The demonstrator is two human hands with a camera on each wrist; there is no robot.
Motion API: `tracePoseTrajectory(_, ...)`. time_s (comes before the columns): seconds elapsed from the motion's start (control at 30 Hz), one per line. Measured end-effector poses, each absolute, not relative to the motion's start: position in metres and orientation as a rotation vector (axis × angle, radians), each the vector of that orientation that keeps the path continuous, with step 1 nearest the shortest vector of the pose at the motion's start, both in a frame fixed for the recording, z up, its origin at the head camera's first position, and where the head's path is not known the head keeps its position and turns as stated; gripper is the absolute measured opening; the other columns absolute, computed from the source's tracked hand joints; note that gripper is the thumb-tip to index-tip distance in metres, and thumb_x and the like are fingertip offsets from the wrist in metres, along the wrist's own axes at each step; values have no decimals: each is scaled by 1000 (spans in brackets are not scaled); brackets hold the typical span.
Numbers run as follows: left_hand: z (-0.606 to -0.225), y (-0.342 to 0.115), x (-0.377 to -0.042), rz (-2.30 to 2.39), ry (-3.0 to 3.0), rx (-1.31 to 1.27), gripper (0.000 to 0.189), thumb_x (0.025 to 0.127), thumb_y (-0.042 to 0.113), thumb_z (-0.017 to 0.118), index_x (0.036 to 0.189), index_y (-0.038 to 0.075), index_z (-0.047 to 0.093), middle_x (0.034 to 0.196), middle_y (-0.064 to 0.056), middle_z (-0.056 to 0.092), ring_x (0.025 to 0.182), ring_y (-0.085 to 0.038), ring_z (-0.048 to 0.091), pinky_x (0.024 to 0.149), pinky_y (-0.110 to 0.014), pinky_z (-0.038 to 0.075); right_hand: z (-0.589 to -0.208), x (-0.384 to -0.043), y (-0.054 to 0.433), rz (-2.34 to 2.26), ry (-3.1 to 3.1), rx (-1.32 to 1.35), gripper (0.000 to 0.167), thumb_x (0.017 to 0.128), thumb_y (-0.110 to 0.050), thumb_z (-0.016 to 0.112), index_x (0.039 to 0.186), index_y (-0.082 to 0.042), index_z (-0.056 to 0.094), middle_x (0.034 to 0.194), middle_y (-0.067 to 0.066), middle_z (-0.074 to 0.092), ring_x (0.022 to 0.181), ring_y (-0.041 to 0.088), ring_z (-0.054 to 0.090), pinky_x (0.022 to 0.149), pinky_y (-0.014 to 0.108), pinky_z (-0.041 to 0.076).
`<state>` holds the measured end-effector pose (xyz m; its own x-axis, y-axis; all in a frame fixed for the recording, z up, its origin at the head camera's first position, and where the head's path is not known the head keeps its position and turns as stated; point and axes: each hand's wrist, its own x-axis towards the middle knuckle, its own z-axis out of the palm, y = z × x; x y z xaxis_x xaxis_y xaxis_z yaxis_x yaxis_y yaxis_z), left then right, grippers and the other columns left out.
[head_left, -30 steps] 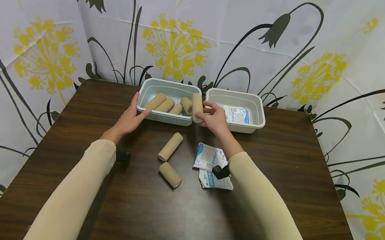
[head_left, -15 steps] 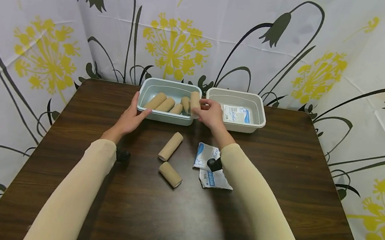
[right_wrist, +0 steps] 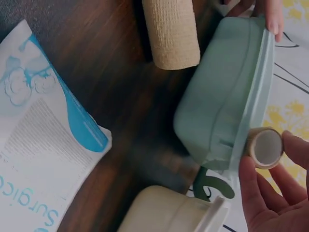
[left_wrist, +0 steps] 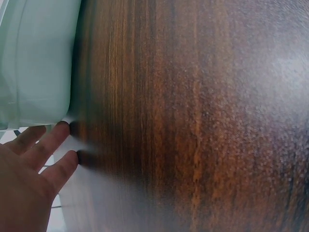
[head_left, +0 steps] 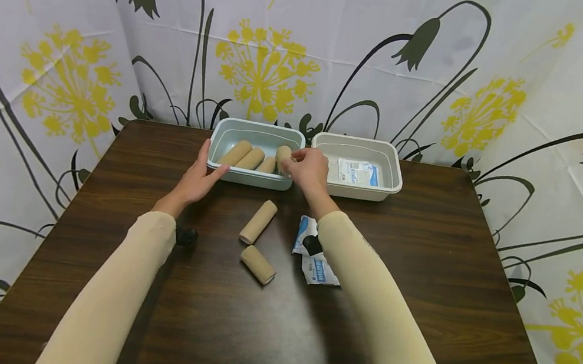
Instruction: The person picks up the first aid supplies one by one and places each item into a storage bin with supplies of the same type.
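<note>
A pale blue-green plastic box (head_left: pixel 254 179) stands at the table's back edge, holding several tan bandage rolls (head_left: pixel 236 153). My left hand (head_left: pixel 197 179) touches its left end, thumb stretched over the near rim and fingers extended along the side. Over the right end of this box, my right hand (head_left: pixel 309 172) pinches a tan bandage roll (right_wrist: pixel 254 141) between thumb and fingers; its round hollow end faces the right wrist camera. From the head view my fingers hide most of that roll. Two more bandage rolls, one farther back (head_left: pixel 258 222) and one nearer (head_left: pixel 258 266), lie on the tabletop.
Right beside the blue-green box is a cream box (head_left: pixel 362 193) with a white-and-blue packet (head_left: pixel 358 173) inside. Two overlapping packets (head_left: pixel 319 270) lie under my right forearm, partly covered. A flower-patterned curtain (head_left: pixel 268 1) hangs behind the table (head_left: pixel 191 325).
My right hand has moved left and lower with the bandage roll, from the gap between the boxes into the blue-green box's right end. My left hand has stayed put.
</note>
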<state>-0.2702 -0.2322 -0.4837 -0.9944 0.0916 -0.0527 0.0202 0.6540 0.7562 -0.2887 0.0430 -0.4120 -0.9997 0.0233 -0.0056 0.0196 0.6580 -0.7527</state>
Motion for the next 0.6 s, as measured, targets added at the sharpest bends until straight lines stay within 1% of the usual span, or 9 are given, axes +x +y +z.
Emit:
tracePoseTrajectory(0.2,-483,-233,-271,1271,2770,88,91,98,59,44,156,25,-17,162,-22,5,143,-47,15,110,-66,14,-417,-290,40,1373,-2767,-126,33,87,-31,76,111,-8,75,107,4,71,99,21,63,84,31,50)
tracePoseTrajectory(0.33,-482,-233,-272,1269,2776,88,90,98,59,44,155,28,-18,162,-21,4,144,-47,15,110,-66,14,-421,-289,39,1352,-2732,-57,31,87,-28,76,111,-9,75,105,5,72,98,20,63,84,31,50)
tracePoseTrajectory(0.43,-482,-233,-272,1267,2782,89,90,98,58,44,155,28,-18,162,-22,5,144,-47,15,110,-66,14,-422,-287,37,1279,-2738,48,27,87,-23,74,109,-9,76,101,4,72,94,18,64,82,30,50)
tracePoseTrajectory(0.5,-483,-233,-272,1264,2781,88,90,98,58,44,156,27,-18,161,-23,5,143,-48,15,110,-66,14,-423,-286,35,1243,-2728,93,24,85,-21,73,105,-9,77,97,4,73,90,17,65,79,29,50)
tracePoseTrajectory(0.6,-484,-232,-271,1267,2771,83,90,98,58,45,156,27,-17,161,-23,5,143,-48,15,109,-66,14,-425,-285,32,1228,-2678,67,20,82,-19,73,100,-10,78,92,3,73,85,17,65,74,28,50)
